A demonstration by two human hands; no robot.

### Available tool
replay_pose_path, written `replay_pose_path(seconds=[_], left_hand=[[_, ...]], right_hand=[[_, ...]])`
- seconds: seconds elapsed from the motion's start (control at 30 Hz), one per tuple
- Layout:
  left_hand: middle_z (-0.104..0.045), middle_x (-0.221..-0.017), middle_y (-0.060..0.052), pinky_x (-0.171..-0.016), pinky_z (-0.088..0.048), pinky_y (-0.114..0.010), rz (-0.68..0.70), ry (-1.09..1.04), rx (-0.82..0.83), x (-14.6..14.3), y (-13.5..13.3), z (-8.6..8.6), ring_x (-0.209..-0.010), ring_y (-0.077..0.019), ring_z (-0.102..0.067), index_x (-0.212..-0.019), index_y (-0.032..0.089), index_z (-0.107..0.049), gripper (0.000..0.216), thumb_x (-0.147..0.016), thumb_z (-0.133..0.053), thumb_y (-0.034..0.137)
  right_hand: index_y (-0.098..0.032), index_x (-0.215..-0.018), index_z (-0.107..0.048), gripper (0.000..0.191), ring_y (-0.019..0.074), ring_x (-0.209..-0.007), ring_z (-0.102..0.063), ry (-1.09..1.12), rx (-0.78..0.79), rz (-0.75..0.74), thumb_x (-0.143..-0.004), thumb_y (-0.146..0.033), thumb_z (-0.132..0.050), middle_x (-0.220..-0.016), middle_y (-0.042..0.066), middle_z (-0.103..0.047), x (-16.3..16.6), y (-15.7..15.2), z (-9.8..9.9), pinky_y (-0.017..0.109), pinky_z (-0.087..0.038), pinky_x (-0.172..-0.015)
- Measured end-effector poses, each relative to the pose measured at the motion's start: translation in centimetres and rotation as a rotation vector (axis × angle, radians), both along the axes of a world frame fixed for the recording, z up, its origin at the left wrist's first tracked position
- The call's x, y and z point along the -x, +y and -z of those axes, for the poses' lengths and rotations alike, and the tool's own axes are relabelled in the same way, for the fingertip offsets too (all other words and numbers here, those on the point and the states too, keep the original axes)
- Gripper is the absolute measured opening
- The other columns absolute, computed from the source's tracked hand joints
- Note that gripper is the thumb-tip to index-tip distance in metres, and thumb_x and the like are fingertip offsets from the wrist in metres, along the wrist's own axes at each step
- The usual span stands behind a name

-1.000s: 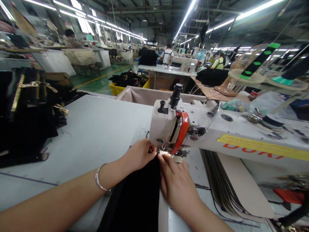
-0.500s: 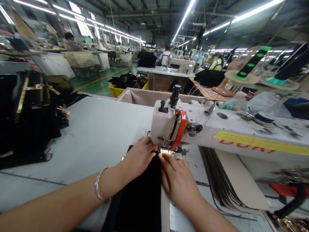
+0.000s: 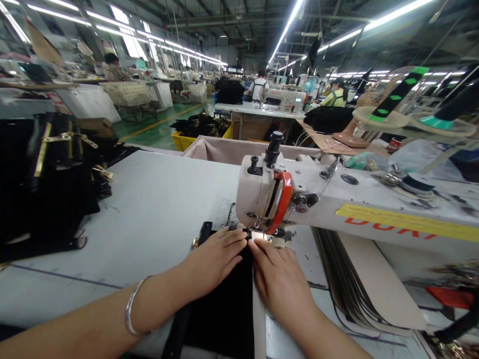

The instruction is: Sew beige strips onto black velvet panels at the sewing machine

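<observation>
A cream sewing machine (image 3: 299, 197) with an orange guard stands on the white table (image 3: 149, 209). Under its needle lies a strip of black fabric (image 3: 224, 314) that runs back toward me. My left hand (image 3: 215, 257), with a silver bangle on the wrist, lies flat on the fabric just left of the needle. My right hand (image 3: 279, 279) presses flat on the fabric's right edge, fingertips at the presser foot. A black end of the fabric (image 3: 204, 232) pokes out past my left fingers.
A heap of black pieces with gold hardware (image 3: 48, 179) fills the table's left side. A stack of tan cut pieces (image 3: 359, 289) lies right of the needle. Thread cones (image 3: 396, 99) stand at the right. Other workers sit at machines in the background.
The fabric has fed further under the needle, its black end now showing past the foot. Both hands slid slightly toward me and lie flatter; the view shifted a little.
</observation>
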State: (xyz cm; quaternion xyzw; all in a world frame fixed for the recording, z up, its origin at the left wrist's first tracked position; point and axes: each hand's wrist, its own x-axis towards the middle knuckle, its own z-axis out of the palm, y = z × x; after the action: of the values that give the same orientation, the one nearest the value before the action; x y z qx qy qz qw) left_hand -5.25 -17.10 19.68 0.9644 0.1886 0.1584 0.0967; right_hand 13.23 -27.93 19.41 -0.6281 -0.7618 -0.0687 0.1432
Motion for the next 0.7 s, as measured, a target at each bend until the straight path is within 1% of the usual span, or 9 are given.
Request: replay_pose_path(seconds=[0.1, 0.2, 0.27, 0.33, 0.37, 0.43, 0.5, 0.6, 0.7], left_hand=[[-0.06, -0.137, -0.011, -0.119, -0.036, -0.045, 0.009, 0.0, 0.001, 0.0, -0.1, -0.1, -0.134, -0.0228, -0.05, -0.127, 0.012, -0.059, 0.03, -0.099, -0.049, 0.018], [-0.058, -0.139, -0.012, -0.12, -0.034, -0.047, 0.029, 0.037, -0.011, 0.6, -0.8, -0.4, -0.137, -0.024, -0.047, -0.13, 0.012, -0.057, 0.033, -0.1, -0.046, 0.017], [-0.057, -0.14, -0.012, -0.122, -0.029, -0.049, 0.092, 0.06, -0.028, 1.4, -1.7, -0.7, -0.14, -0.0246, -0.043, -0.134, 0.013, -0.055, 0.037, -0.098, -0.045, 0.014], [-0.056, -0.142, -0.01, -0.124, -0.024, -0.048, 0.171, 0.067, -0.017, 2.2, -2.9, -0.9, -0.141, -0.0235, -0.042, -0.137, 0.016, -0.053, 0.042, -0.095, -0.047, 0.012], [-0.055, -0.143, -0.01, -0.124, -0.023, -0.047, 0.2, 0.066, -0.002, 2.6, -3.4, -1.0, -0.14, -0.0229, -0.043, -0.137, 0.017, -0.053, 0.044, -0.094, -0.049, 0.012], [-0.054, -0.144, -0.01, -0.124, -0.024, -0.046, 0.213, 0.056, 0.025, 3.2, -4.1, -1.0, -0.139, -0.0229, -0.044, -0.137, 0.017, -0.053, 0.046, -0.092, -0.05, 0.011], [-0.054, -0.145, -0.011, -0.124, -0.025, -0.047, 0.204, 0.045, 0.033, 3.3, -4.1, -0.8, -0.139, -0.0235, -0.044, -0.137, 0.016, -0.054, 0.046, -0.091, -0.048, 0.01], [-0.054, -0.144, -0.012, -0.124, -0.024, -0.049, 0.195, 0.036, 0.032, 3.0, -3.1, -0.5, -0.14, -0.0235, -0.044, -0.137, 0.016, -0.054, 0.047, -0.092, -0.047, 0.008], [-0.055, -0.143, -0.014, -0.123, -0.025, -0.051, 0.198, 0.029, 0.019, 2.6, -2.4, -0.7, -0.139, -0.0253, -0.045, -0.137, 0.014, -0.054, 0.045, -0.093, -0.048, 0.009]], right_hand=[[-0.019, -0.14, -0.05, 0.047, 0.0287, -0.109, -0.054, 0.015, 0.015, -0.001, -0.094, -0.014, -0.048, -0.131, 0.009, -0.061, 0.0, -0.2, -0.1, 0.046, -0.044, -0.093], [-0.021, -0.139, -0.052, 0.046, 0.0282, -0.111, -0.054, 0.041, 0.023, -0.007, -0.094, -0.014, -0.048, -0.129, 0.008, -0.063, -0.1, -0.4, -0.2, 0.046, -0.044, -0.095], [-0.021, -0.139, -0.052, 0.046, 0.028, -0.11, -0.055, 0.052, 0.016, -0.009, -0.094, -0.013, -0.049, -0.129, 0.008, -0.063, -0.2, -0.5, -0.2, 0.045, -0.044, -0.095], [-0.02, -0.139, -0.053, 0.046, 0.0282, -0.11, -0.055, 0.054, 0.008, -0.014, -0.094, -0.013, -0.049, -0.129, 0.008, -0.063, -0.3, -0.5, -0.1, 0.046, -0.044, -0.095], [-0.02, -0.139, -0.054, 0.046, 0.0286, -0.109, -0.055, 0.051, 0.005, -0.017, -0.094, -0.014, -0.05, -0.128, 0.009, -0.063, -0.3, -0.5, -0.1, 0.047, -0.044, -0.095], [-0.02, -0.139, -0.054, 0.045, 0.0293, -0.11, -0.055, 0.041, 0.004, -0.018, -0.094, -0.015, -0.05, -0.128, 0.009, -0.064, -0.4, -0.5, -0.1, 0.048, -0.044, -0.095], [-0.02, -0.139, -0.053, 0.045, 0.0295, -0.11, -0.055, 0.034, 0.006, -0.017, -0.094, -0.016, -0.051, -0.128, 0.009, -0.063, -0.4, -0.5, 0.0, 0.048, -0.044, -0.095], [-0.02, -0.141, -0.05, 0.047, 0.0285, -0.111, -0.055, 0.036, 0.007, -0.024, -0.094, -0.015, -0.052, -0.131, 0.009, -0.062, -0.4, -0.4, 0.0, 0.047, -0.044, -0.095], [-0.02, -0.141, -0.05, 0.046, 0.0271, -0.111, -0.055, 0.051, -0.001, -0.03, -0.095, -0.015, -0.052, -0.133, 0.008, -0.06, -0.4, -0.4, -0.1, 0.046, -0.044, -0.094]])
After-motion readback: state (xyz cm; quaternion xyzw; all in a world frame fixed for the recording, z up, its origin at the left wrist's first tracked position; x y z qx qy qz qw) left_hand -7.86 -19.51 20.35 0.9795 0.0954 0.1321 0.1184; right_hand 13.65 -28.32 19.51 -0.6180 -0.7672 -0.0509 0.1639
